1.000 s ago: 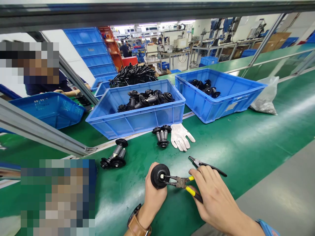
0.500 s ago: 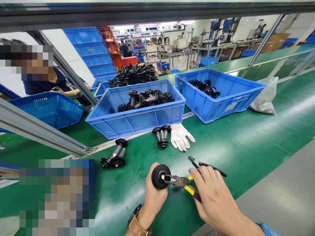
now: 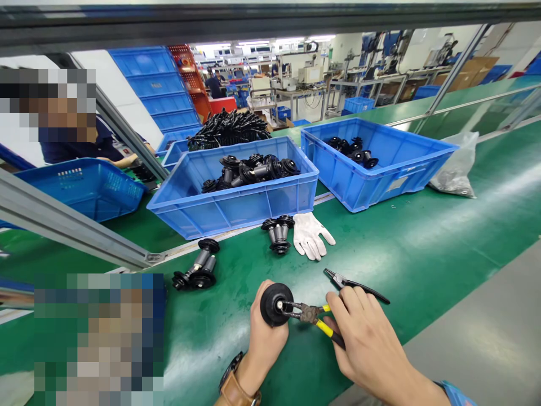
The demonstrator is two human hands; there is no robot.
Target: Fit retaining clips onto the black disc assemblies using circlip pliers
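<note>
My left hand (image 3: 269, 332) is closed around a black part with a round flanged end (image 3: 270, 296), its disc facing up toward me. A pale pin shows at the disc's centre. In my right hand (image 3: 366, 330) are circlip pliers (image 3: 310, 313) with yellow and black handles. Their jaw tips touch the disc near its centre; whether a ring sits between them is too small to tell. Just beyond my right hand lies a second pair of pliers (image 3: 350, 283) with dark handles. A white glove (image 3: 311, 235) rests flat beside black flanged parts (image 3: 279, 235).
More flanged parts (image 3: 198, 268) lie on the green table (image 3: 211, 338) to the left. Two blue bins (image 3: 236, 208) (image 3: 389, 180) holding similar parts stand behind, with a plastic bag (image 3: 456, 169) at right. A co-worker (image 3: 80, 135) sits beyond a metal post (image 3: 122, 124).
Both my hands, the flanged part and the pliers stay almost where they were. The co-worker's hand at the far left has shifted slightly.
</note>
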